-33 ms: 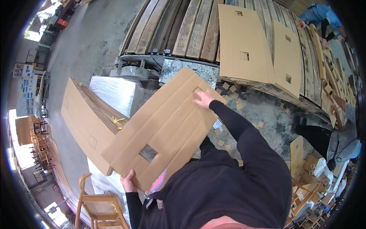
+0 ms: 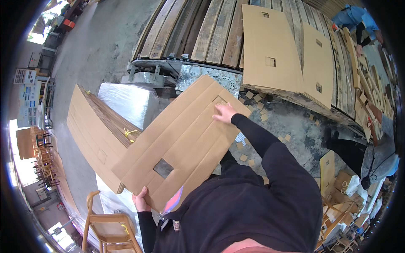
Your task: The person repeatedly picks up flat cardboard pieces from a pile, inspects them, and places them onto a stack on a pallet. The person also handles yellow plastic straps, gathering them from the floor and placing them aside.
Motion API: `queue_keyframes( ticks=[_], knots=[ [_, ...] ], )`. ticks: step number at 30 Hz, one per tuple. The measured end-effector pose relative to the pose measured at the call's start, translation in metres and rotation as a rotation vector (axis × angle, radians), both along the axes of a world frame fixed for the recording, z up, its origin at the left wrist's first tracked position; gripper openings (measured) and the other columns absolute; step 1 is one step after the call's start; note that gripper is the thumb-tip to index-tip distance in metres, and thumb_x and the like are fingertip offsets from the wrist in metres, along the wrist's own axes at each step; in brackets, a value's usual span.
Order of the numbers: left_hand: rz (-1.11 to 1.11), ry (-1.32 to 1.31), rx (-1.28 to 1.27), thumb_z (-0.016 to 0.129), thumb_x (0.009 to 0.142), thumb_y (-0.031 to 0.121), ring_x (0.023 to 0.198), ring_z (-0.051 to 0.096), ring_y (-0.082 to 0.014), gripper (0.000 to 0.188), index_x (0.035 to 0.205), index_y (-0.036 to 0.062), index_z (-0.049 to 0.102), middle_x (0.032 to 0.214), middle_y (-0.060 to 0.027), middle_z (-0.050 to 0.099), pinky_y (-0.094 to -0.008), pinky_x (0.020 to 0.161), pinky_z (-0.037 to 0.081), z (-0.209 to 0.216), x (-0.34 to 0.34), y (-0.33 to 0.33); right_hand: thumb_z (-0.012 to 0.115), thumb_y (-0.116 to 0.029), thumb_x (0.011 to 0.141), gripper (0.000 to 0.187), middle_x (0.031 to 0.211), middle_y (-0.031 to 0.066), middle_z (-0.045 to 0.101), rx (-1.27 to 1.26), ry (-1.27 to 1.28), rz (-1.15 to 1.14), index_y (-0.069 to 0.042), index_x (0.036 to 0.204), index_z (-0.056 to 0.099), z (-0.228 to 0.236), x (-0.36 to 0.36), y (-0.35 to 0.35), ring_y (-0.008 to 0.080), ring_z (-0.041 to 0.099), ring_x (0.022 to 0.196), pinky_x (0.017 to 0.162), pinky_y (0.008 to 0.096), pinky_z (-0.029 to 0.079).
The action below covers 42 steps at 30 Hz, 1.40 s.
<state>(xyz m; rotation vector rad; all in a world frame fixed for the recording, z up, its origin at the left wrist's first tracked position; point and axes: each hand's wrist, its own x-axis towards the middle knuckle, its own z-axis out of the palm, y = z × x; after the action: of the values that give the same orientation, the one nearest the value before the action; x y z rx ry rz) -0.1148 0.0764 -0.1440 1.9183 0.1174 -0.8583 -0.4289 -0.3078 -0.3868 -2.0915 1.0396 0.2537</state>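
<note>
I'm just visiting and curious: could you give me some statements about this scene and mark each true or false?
1. The left hand grips the edge of the held cardboard sheet. True.
2. The right hand holds a hammer. False: no hammer shows; the right hand has its fingers against the sheet.
3. A cardboard stack stands to the left of the held sheet. True.
4. The held sheet has no opening. False: a square hole shows near the left hand.
5. Small cardboard pieces lie on the floor. True.
</note>
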Motion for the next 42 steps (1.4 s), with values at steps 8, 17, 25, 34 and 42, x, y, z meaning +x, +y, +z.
queue_keyframes(
  ticks=[8, 17, 25, 34, 42],
  knots=[
    [0.009, 0.009, -0.010, 0.065, 0.077, -0.005, 0.087, 0.063, -0.0189, 0.042, 0.117, 0.0002, 0.054, 0.100, -0.0078, 0.064, -0.0312, 0.079, 0.051, -0.006, 0.011, -0.021, 0.039, -0.061, 0.090, 0.083, 0.145, 0.0208, 0.039, 0.022, 0.055, -0.050, 0.002, 0.142, 0.034, -0.016, 0.021, -0.023, 0.0311, 0.036, 0.136, 0.115, 0.0552, 0.009],
    [0.052, -0.071, 0.021, 0.063, 0.078, -0.003, 0.091, 0.062, -0.0201, 0.041, 0.118, 0.0007, 0.055, 0.102, -0.0075, 0.064, -0.0332, 0.084, 0.049, 0.002, -0.001, -0.039, 0.037, -0.068, 0.088, 0.088, 0.121, 0.0235, 0.059, 0.223, 0.252, -0.048, 0.009, 0.131, 0.045, -0.024, 0.054, -0.040, 0.0306, 0.051, 0.124, 0.115, 0.0549, 0.007],
    [0.019, -0.016, 0.034, 0.064, 0.079, -0.002, 0.092, 0.062, -0.0194, 0.040, 0.118, 0.0008, 0.056, 0.104, -0.0070, 0.064, -0.0318, 0.085, 0.049, -0.003, 0.017, -0.041, 0.049, -0.060, 0.087, 0.065, 0.100, 0.0210, 0.064, -0.287, -0.052, -0.348, 0.002, 0.105, 0.057, -0.034, 0.050, -0.015, 0.0348, 0.058, 0.104, 0.111, 0.0553, 0.020],
    [-0.011, -0.009, -0.005, 0.066, 0.076, -0.003, 0.086, 0.062, -0.0185, 0.039, 0.114, 0.0001, 0.057, 0.100, -0.0071, 0.065, -0.0313, 0.080, 0.049, -0.011, 0.030, -0.033, 0.050, -0.045, 0.090, 0.048, 0.103, 0.0216, 0.065, -0.015, -0.010, -0.254, 0.001, 0.103, 0.058, -0.043, 0.054, -0.031, 0.0323, 0.060, 0.104, 0.110, 0.0523, 0.026],
    [0.029, -0.020, -0.038, 0.065, 0.077, -0.006, 0.081, 0.061, -0.0165, 0.039, 0.114, 0.0004, 0.056, 0.098, -0.0066, 0.064, -0.0290, 0.076, 0.049, -0.016, 0.028, -0.035, 0.047, -0.020, 0.086, 0.027, 0.111, 0.0109, 0.066, -0.238, 0.126, -0.230, -0.011, 0.106, 0.063, -0.039, 0.017, -0.025, 0.0292, 0.046, 0.124, 0.110, 0.0569, 0.025]
  ],
)
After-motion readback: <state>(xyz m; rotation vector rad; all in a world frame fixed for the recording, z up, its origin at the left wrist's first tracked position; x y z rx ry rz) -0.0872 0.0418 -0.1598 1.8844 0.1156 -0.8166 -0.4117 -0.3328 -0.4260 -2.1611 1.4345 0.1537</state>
